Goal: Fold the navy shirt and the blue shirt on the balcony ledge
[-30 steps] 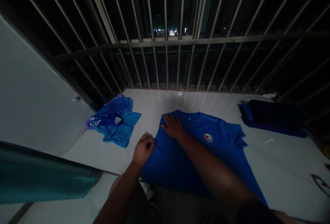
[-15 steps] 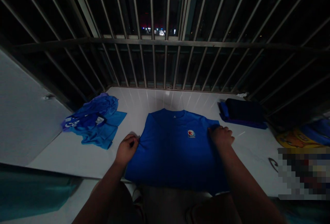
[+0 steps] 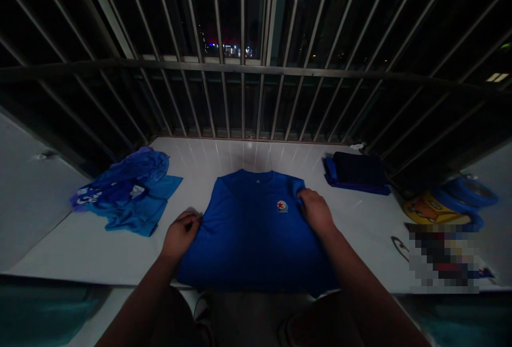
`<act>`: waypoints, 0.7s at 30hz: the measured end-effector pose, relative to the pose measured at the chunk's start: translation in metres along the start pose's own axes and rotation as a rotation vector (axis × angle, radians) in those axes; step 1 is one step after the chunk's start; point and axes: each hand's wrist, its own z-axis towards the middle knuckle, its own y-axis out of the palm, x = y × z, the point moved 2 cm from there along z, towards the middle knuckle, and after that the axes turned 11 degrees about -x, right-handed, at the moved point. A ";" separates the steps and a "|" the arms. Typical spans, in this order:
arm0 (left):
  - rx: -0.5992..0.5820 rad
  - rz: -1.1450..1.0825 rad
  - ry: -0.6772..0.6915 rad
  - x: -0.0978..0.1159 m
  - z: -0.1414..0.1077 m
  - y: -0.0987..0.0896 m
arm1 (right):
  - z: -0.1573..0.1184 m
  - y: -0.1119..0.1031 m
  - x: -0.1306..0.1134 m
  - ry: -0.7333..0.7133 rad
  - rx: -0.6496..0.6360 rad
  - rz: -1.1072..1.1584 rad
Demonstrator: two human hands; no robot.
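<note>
A royal blue T-shirt (image 3: 256, 235) lies flat on the white tiled ledge (image 3: 240, 158), collar at the far side, with a small round red-and-white badge (image 3: 282, 206) on its chest. My left hand (image 3: 180, 235) pinches the shirt's left edge. On the right, my right hand (image 3: 316, 211) grips a fold of the shirt just beside the badge. The shirt's right side is turned inward, and its sleeves are hidden. Its near edge hangs at the ledge's front edge.
Crumpled blue garments (image 3: 128, 195) lie left of the shirt. Dark folded clothes (image 3: 356, 172) sit at the back right. Further right are a yellow printed item (image 3: 434, 209) and a blue roll (image 3: 466, 192). Metal window bars (image 3: 240, 96) rise behind the ledge.
My right hand has moved inward toward the badge, and the shirt's right side is folded in, making the shirt narrower. The view has turned slightly right. My left hand still holds the left edge.
</note>
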 end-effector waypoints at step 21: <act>-0.022 0.057 -0.029 -0.006 0.001 -0.001 | -0.076 0.035 0.027 -0.143 0.042 -0.047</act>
